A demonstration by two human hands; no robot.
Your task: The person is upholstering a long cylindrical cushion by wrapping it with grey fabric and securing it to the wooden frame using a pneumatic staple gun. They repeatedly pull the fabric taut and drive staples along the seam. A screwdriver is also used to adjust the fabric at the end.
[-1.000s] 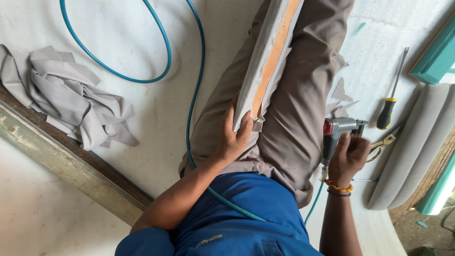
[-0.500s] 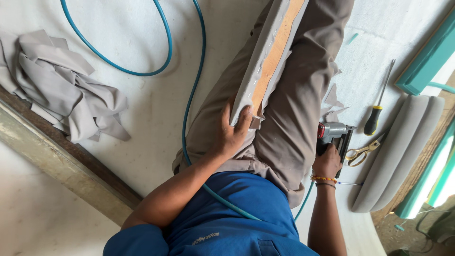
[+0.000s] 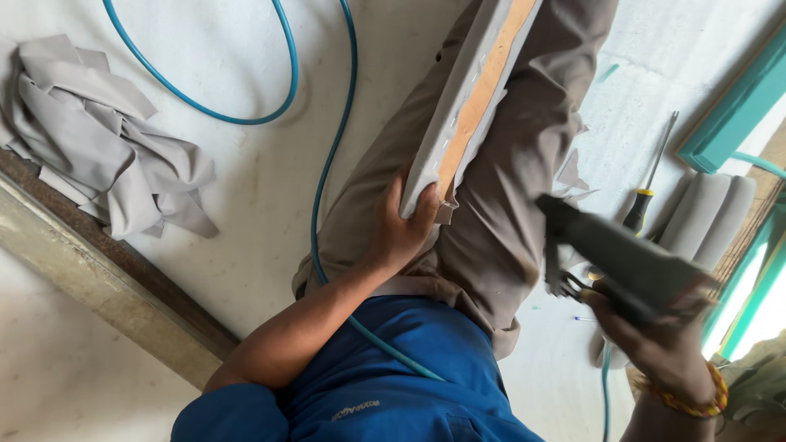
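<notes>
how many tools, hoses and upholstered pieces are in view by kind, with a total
Dark staple gun in right hand: 1
Yellow-and-black-handled screwdriver: 1
Blue air hose: 1
Grey padded panel held by left hand: 1
Grey ribbed cushion: 1
Crumpled grey fabric: 1
Total: 6

A blue air hose (image 3: 323,176) crosses the white floor (image 3: 246,49). Crumpled fabric (image 3: 106,135) is grey. The grey upholstered panel (image 3: 467,98) shows orange wood. The screwdriver (image 3: 637,211) handle is yellow and black.

L hand (image 3: 401,233) gripping panel (image 3: 467,98), R hand (image 3: 655,336) w/ staple gun (image 3: 622,258)
</notes>
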